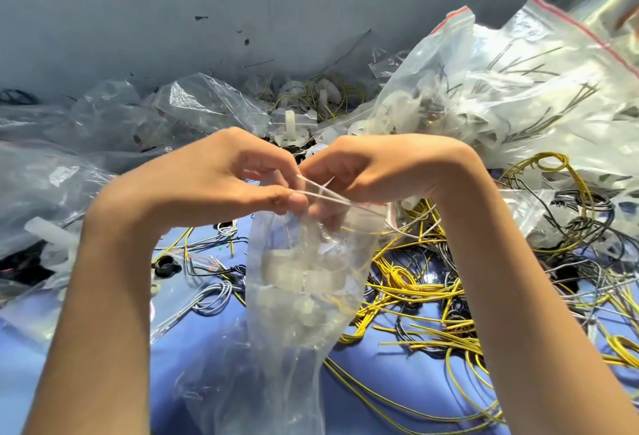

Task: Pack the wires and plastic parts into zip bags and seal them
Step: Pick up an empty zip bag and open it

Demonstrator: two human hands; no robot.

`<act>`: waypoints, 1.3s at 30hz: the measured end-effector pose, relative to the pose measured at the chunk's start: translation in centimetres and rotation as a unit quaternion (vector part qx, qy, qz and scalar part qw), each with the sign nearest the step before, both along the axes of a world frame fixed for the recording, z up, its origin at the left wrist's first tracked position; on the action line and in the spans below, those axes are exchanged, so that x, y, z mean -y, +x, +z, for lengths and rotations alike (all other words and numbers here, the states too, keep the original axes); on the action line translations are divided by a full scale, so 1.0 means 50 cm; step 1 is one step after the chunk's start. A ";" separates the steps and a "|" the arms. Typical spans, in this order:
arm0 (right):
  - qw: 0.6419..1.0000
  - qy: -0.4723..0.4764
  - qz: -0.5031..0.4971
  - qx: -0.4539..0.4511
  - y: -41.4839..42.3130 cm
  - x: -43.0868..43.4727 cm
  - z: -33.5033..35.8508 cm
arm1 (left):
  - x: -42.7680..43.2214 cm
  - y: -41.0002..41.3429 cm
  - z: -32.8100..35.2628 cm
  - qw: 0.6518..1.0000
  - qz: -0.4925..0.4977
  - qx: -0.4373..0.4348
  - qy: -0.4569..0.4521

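Thumb and fingertips of your left hand (214, 175) pinch the top edge of the clear zip bag (283, 348), and your right hand (377, 165) pinches that same edge just beside it, so the bag hangs between your wrists above the blue sheet (408, 386) with whitish plastic parts (301, 277) inside it. Loose yellow wires (408, 282) lie tangled on the sheet to the right of the bag, and behind them a large stuffed zip bag (501, 96) with a red strip carries faint print too blurred to read.
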State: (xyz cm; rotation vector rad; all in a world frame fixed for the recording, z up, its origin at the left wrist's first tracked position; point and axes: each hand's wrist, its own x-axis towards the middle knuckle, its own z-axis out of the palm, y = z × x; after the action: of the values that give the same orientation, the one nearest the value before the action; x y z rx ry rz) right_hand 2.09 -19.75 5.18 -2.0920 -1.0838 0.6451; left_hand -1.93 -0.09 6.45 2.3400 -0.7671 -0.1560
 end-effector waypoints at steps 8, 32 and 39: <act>0.998 0.017 -0.018 -0.060 -0.001 -0.002 -0.002 | 0.000 -0.003 0.001 1.000 0.000 0.014 -0.022; 0.975 0.129 -0.147 0.109 -0.009 0.024 0.024 | -0.039 0.028 -0.032 0.981 0.148 -0.101 0.073; 0.972 0.142 -0.149 0.115 -0.005 0.026 0.023 | -0.025 0.034 -0.039 0.937 0.088 -0.146 0.305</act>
State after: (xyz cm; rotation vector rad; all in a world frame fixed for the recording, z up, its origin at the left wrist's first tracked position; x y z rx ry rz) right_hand 1.85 -21.08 6.31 -2.0513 -0.8960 0.0953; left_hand -0.21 1.16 4.49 2.8518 -0.3849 -0.7365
